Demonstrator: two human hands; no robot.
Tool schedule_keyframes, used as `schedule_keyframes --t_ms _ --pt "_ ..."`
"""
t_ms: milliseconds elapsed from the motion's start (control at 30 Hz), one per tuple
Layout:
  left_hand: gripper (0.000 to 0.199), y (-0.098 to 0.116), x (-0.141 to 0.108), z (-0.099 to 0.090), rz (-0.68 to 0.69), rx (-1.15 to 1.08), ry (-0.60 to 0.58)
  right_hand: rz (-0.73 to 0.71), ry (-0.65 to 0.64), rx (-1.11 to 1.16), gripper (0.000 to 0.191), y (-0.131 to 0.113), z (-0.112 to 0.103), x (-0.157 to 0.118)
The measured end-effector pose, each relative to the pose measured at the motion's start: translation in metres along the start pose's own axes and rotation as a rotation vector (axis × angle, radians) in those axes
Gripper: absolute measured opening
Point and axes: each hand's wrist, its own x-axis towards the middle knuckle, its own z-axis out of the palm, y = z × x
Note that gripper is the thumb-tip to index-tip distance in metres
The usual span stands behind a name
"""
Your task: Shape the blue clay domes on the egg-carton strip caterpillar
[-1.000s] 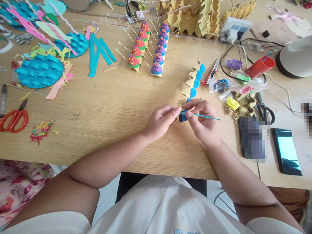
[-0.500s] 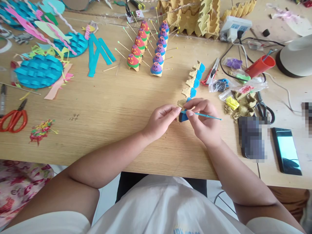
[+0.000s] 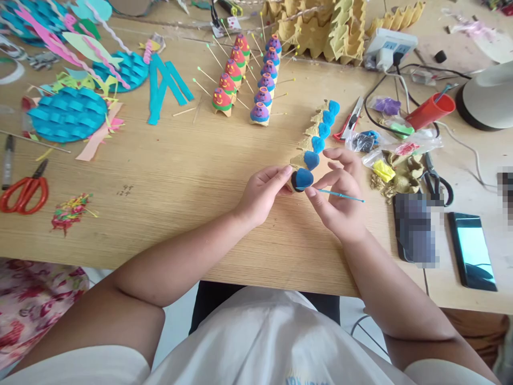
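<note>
My left hand (image 3: 264,193) pinches the near end of an egg-carton strip (image 3: 311,160), whose bumps are covered in blue on one side and bare brown on the other. The nearest bump also has a black patch at its end. Between thumb and forefinger, my right hand (image 3: 339,187) holds a thin blue stick (image 3: 340,195), its inner tip against the near blue bump. The other right fingers are lifted and spread. Beyond the strip stand two finished-looking carton caterpillars, one red and green (image 3: 227,85), the other purple and blue (image 3: 262,96), both with pins stuck in.
Woven blue paper fish (image 3: 68,115) and orange scissors (image 3: 24,193) lie at left. To the right are a utility knife (image 3: 350,120), clay bags (image 3: 383,170), a red cup (image 3: 433,111), black-handled scissors (image 3: 436,182) and a phone (image 3: 472,251). Egg cartons (image 3: 308,32) stand behind.
My right fingers have lifted off the strip and opened outward, while thumb and forefinger keep the stick. The strip has turned, showing more of its blue side. My left hand stays on its end.
</note>
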Motion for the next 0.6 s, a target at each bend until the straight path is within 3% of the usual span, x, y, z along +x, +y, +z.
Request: schedule_keyframes --t_ms 433,600 --pt "0.051 0.0004 -0.0036 -0.0014 0.081 0.092 -0.021 -0.096 -0.044 -0.084 0.036 0.0051 -0.0025 0.0039" --pt "0.051 0.0025 -0.0039 -0.0005 0.082 0.115 -0.012 -0.046 -0.049 -0.084 0.04 0.0062 -0.0035 0.0032"
